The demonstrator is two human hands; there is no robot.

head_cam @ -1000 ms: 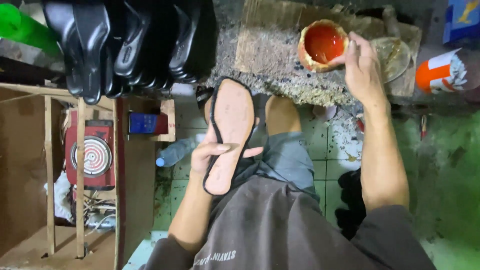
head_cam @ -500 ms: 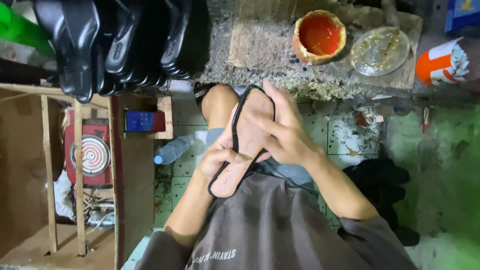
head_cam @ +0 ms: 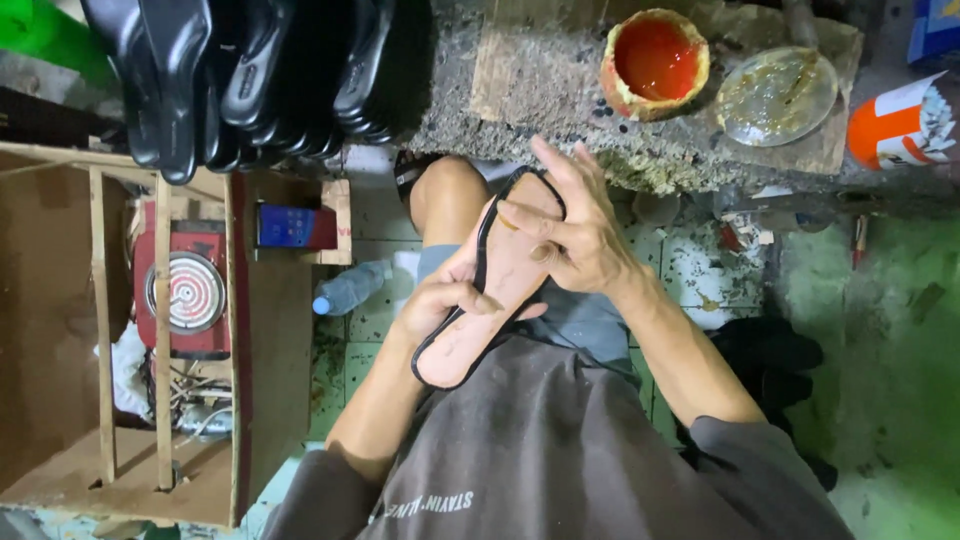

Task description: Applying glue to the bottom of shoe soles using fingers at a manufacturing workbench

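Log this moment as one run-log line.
left hand: grips shoe sole | right hand: fingers on sole's upper face | red pot: on bench, untouched

Open space lies over the lap, between the knee (head_cam: pixel 445 195) and the table (head_cam: pixel 560 95) edge. On the table, the red-filled pot (head_cam: pixel 655 62) and the glass dish (head_cam: pixel 777 95) block the right. The black soles (head_cam: pixel 250 75) overhang the left. A bare patch separates them.
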